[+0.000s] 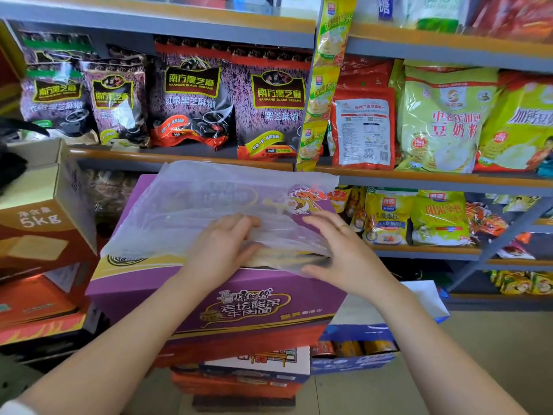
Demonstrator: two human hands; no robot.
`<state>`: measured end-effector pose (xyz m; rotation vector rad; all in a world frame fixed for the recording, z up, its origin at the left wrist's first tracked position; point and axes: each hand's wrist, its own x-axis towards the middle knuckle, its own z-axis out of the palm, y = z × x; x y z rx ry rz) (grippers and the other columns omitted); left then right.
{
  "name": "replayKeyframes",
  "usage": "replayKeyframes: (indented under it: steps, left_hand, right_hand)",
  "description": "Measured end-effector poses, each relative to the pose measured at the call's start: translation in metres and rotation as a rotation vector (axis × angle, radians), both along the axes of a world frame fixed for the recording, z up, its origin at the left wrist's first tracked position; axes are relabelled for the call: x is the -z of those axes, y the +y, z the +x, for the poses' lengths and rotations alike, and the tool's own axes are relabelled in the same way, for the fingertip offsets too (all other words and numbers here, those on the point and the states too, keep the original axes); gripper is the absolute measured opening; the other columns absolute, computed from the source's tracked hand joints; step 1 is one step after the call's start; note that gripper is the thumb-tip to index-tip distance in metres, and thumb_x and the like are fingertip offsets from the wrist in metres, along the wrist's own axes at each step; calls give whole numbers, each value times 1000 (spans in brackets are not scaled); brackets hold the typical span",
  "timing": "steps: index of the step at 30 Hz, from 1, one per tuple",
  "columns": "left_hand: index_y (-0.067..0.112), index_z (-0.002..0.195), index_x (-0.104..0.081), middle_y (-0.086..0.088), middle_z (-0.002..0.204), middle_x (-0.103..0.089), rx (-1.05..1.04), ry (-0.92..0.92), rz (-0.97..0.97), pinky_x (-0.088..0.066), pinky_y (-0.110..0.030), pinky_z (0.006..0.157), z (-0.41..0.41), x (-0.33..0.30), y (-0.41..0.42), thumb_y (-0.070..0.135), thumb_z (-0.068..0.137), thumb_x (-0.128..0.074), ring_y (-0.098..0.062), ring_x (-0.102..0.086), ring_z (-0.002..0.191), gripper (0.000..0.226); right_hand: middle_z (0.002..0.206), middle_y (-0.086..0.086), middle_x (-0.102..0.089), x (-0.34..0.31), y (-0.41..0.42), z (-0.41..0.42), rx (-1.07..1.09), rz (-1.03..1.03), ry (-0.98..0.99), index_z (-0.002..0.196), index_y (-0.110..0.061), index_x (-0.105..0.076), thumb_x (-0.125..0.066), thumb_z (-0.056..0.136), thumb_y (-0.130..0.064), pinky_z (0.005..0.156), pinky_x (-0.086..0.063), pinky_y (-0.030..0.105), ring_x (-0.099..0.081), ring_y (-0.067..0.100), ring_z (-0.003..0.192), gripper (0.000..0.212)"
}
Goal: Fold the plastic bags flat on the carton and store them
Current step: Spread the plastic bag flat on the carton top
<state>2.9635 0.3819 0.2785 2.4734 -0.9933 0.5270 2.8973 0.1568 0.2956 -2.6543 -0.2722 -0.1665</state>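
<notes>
A translucent plastic bag (209,205) lies spread over the top of a purple noodle carton (248,298) in front of the shelves. My left hand (221,247) sits at the bag's near middle, its fingers curled into a fold of the plastic. My right hand (341,250) is at the bag's near right corner, with spread fingers on top and the thumb under the lifted edge. That near edge is raised off the carton between my two hands. The far edge of the bag reaches the shelf rail.
The purple carton stands on a stack of boxes (248,372). A brown 5kg carton (45,223) sits to the left and a blue box (359,348) low on the right. Shelves (179,158) of food bags stand right behind.
</notes>
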Motion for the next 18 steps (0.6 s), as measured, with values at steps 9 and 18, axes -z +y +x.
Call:
replayKeyframes:
  steps: [9, 18]
  left_hand:
    - [19, 79, -50, 3, 74, -51, 130, 33, 10, -46, -28, 59, -8, -7, 13, 21, 68, -40, -22, -53, 66, 14]
    - [10, 102, -56, -2, 101, -58, 65, 214, -242, -37, -20, 81, -4, -8, 69, 28, 87, -32, -12, -52, 96, 34]
  right_hand:
    - [137, 9, -45, 1, -25, 13, 337, -130, -46, 133, -10, -46, -43, 74, 16, 102, -38, 40, -39, 32, 125, 65]
    - [156, 5, -21, -17, 98, 7, -118, -244, -73, 143, -18, -35, -8, 82, -53, 117, -5, 35, -13, 21, 145, 75]
